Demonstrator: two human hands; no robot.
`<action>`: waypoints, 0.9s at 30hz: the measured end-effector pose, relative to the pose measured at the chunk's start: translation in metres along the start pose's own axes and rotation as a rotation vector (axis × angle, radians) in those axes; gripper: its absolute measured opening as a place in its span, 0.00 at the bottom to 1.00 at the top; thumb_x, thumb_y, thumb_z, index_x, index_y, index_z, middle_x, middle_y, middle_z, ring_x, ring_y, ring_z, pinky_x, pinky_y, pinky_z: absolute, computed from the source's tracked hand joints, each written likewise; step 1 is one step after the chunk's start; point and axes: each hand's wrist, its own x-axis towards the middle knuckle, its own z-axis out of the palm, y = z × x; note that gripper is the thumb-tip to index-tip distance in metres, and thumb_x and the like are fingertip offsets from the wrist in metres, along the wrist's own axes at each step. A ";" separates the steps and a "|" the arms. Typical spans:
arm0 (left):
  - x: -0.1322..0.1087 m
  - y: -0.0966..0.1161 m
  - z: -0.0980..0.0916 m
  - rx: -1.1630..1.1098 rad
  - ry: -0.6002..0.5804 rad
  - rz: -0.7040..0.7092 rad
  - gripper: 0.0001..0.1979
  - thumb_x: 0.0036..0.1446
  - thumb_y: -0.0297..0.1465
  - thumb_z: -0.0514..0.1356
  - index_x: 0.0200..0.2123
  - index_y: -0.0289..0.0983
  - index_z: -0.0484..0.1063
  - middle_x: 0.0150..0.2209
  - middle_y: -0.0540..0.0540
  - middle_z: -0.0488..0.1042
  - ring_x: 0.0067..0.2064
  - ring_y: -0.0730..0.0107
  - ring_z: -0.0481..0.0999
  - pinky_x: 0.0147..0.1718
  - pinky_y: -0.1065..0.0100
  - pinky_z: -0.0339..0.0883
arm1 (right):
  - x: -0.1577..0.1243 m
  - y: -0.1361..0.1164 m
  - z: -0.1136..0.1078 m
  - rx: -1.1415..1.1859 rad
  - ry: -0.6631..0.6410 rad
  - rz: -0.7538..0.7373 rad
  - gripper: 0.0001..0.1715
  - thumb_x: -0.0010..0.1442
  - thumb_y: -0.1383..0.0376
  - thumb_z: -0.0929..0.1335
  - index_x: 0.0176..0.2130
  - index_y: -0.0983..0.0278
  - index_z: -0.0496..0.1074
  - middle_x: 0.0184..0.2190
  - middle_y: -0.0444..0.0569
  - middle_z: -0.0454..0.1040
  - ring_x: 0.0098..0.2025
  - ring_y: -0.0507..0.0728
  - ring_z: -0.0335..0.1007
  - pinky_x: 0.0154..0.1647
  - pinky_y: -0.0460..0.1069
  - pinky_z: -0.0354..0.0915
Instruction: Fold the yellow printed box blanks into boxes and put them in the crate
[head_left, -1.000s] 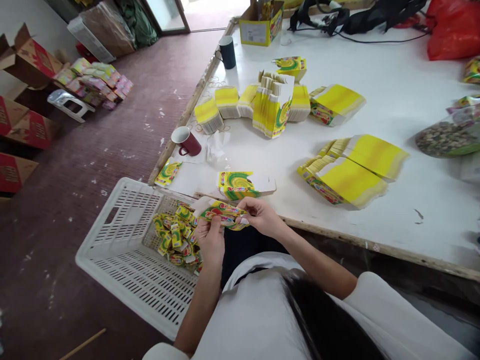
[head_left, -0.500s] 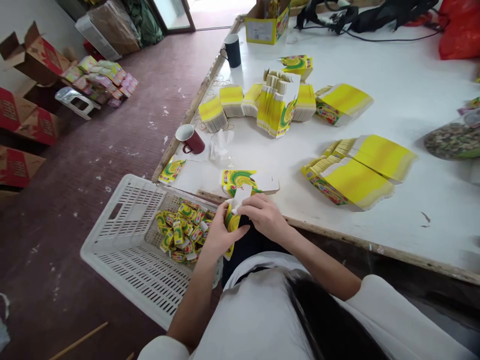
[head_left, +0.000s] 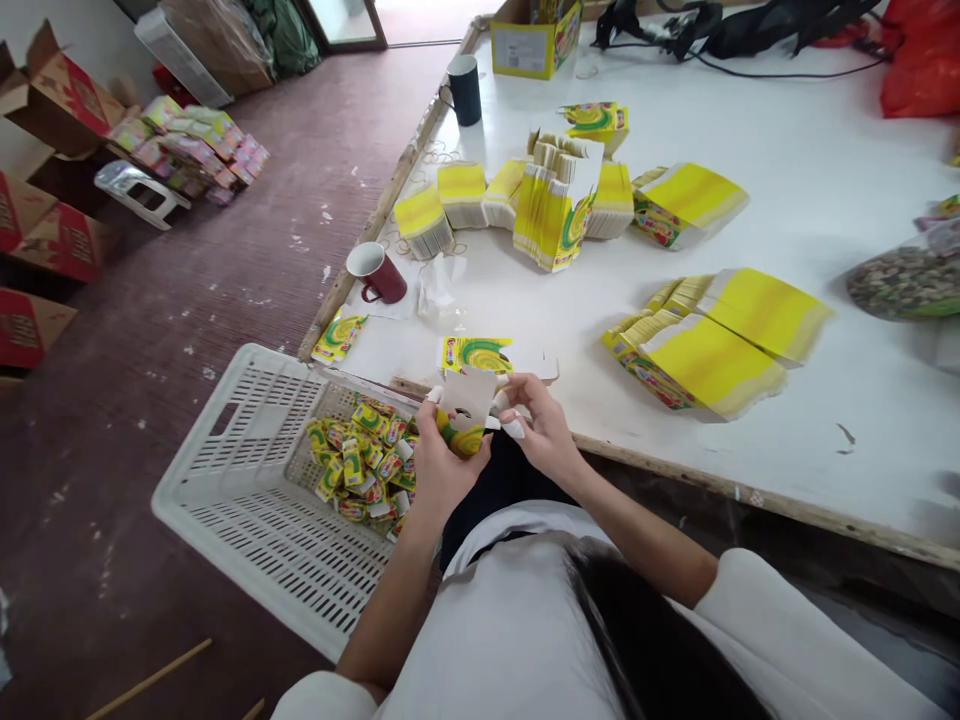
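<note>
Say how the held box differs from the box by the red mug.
The held box is in the left hand; the box by the red mug rests on the table. The held box has a pale flap raised; the box by the red mug lies printed side up. Both are printed yellow and green.

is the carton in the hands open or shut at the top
Open: the carton has its pale flap standing up, not tucked in; left hand grips it, right hand at its side.
</note>
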 end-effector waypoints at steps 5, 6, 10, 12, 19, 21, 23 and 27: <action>-0.007 -0.002 0.008 0.058 0.067 0.302 0.40 0.52 0.37 0.70 0.63 0.39 0.52 0.52 0.37 0.71 0.49 0.57 0.78 0.47 0.58 0.74 | 0.023 -0.010 -0.001 0.381 -0.166 0.394 0.22 0.52 0.47 0.75 0.34 0.62 0.74 0.31 0.47 0.77 0.39 0.60 0.74 0.44 0.54 0.72; -0.007 -0.002 0.011 0.052 0.107 0.362 0.41 0.52 0.36 0.70 0.63 0.40 0.51 0.52 0.37 0.70 0.50 0.57 0.78 0.48 0.58 0.74 | 0.021 -0.007 0.004 0.518 -0.213 0.517 0.23 0.51 0.46 0.75 0.34 0.62 0.75 0.31 0.48 0.78 0.39 0.61 0.75 0.44 0.54 0.72; -0.006 -0.002 0.014 0.016 0.142 0.459 0.40 0.52 0.34 0.71 0.62 0.40 0.52 0.50 0.40 0.69 0.49 0.60 0.77 0.47 0.60 0.74 | 0.004 0.013 0.021 0.782 -0.344 0.794 0.26 0.48 0.45 0.76 0.34 0.63 0.76 0.34 0.50 0.80 0.39 0.59 0.77 0.45 0.52 0.71; -0.004 -0.002 0.011 -0.008 0.130 0.429 0.38 0.52 0.34 0.70 0.60 0.41 0.53 0.49 0.42 0.68 0.47 0.62 0.76 0.45 0.61 0.74 | -0.002 0.021 0.020 0.780 -0.291 0.760 0.28 0.51 0.41 0.74 0.36 0.62 0.75 0.35 0.49 0.80 0.41 0.59 0.76 0.48 0.52 0.70; 0.004 0.006 0.001 0.091 0.031 0.289 0.30 0.51 0.34 0.68 0.53 0.42 0.56 0.41 0.47 0.70 0.40 0.64 0.76 0.37 0.64 0.72 | 0.000 0.012 -0.001 0.558 -0.339 0.337 0.33 0.55 0.38 0.72 0.48 0.59 0.74 0.49 0.51 0.77 0.56 0.63 0.71 0.61 0.58 0.64; 0.006 0.010 0.000 0.131 -0.061 0.270 0.27 0.52 0.33 0.66 0.51 0.43 0.56 0.39 0.48 0.71 0.38 0.63 0.77 0.35 0.65 0.71 | 0.001 0.010 0.000 0.471 -0.330 0.316 0.36 0.56 0.40 0.72 0.54 0.59 0.72 0.53 0.52 0.76 0.59 0.64 0.69 0.64 0.59 0.61; 0.007 0.012 -0.001 0.135 -0.102 0.252 0.26 0.51 0.33 0.66 0.50 0.44 0.57 0.39 0.47 0.71 0.38 0.62 0.77 0.35 0.64 0.70 | 0.001 0.011 0.003 0.473 -0.330 0.319 0.41 0.56 0.38 0.71 0.58 0.60 0.71 0.55 0.54 0.75 0.61 0.65 0.67 0.65 0.60 0.60; 0.006 0.011 -0.002 -0.006 -0.087 0.161 0.30 0.50 0.34 0.67 0.52 0.43 0.55 0.43 0.46 0.70 0.41 0.63 0.77 0.38 0.64 0.72 | -0.002 0.014 0.004 0.680 -0.522 0.351 0.50 0.51 0.32 0.70 0.61 0.59 0.69 0.58 0.56 0.73 0.64 0.65 0.64 0.65 0.59 0.61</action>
